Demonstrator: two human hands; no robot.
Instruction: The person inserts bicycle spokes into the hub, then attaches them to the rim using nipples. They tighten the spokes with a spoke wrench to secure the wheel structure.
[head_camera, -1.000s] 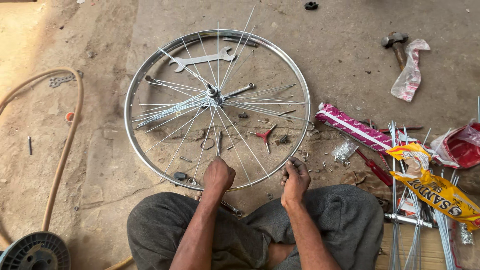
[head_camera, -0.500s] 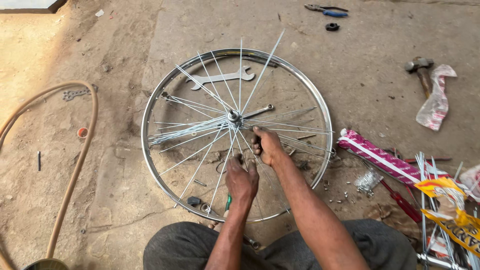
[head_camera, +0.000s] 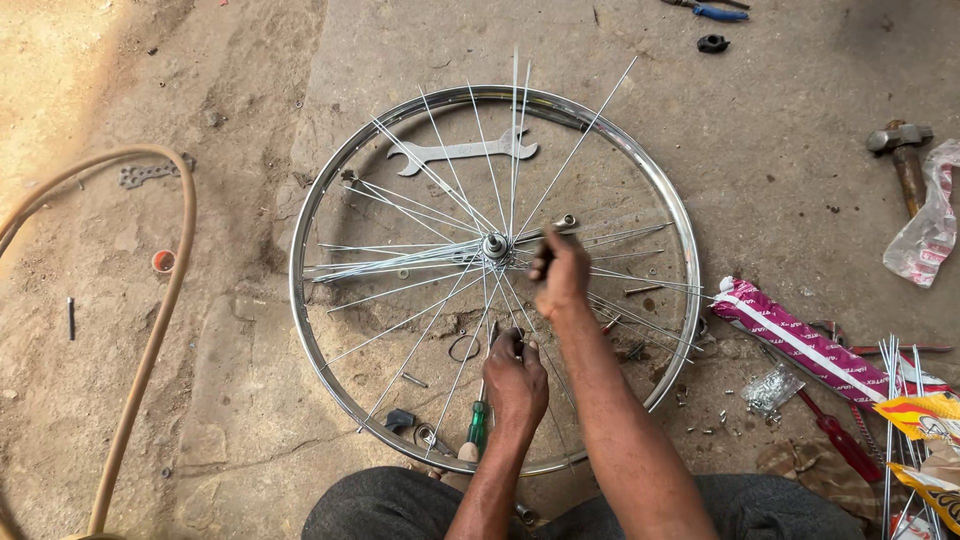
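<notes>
1. wheel rim (head_camera: 310, 215) lies flat on the concrete floor (head_camera: 800, 120), just ahead of the person's knees; hub (head_camera: 495, 245) sits at its centre with loose spokes (head_camera: 400, 262) fanning out, several sticking past the top of the rim.
2. right hand (head_camera: 560, 272) is just right of the hub, fingers curled tight around a spoke near the hub end.
3. left hand (head_camera: 517, 382) is lower, inside the rim, between hub and near edge, fingers pinched narrow on a thin spoke end; exact contact point too small to tell.
4. green-handled screwdriver (head_camera: 477, 425) lies inside the rim, just left of the left hand, tip pointing up toward the hub.
5. flat wrench (head_camera: 462, 152) lies inside the rim at the far side.
6. outside the rim: hammer (head_camera: 905, 160) upper right, pink wrapped packet (head_camera: 800, 338) right, red-handled screwdriver (head_camera: 835, 432) below it, tan hose (head_camera: 165, 300) curving along the left.
</notes>
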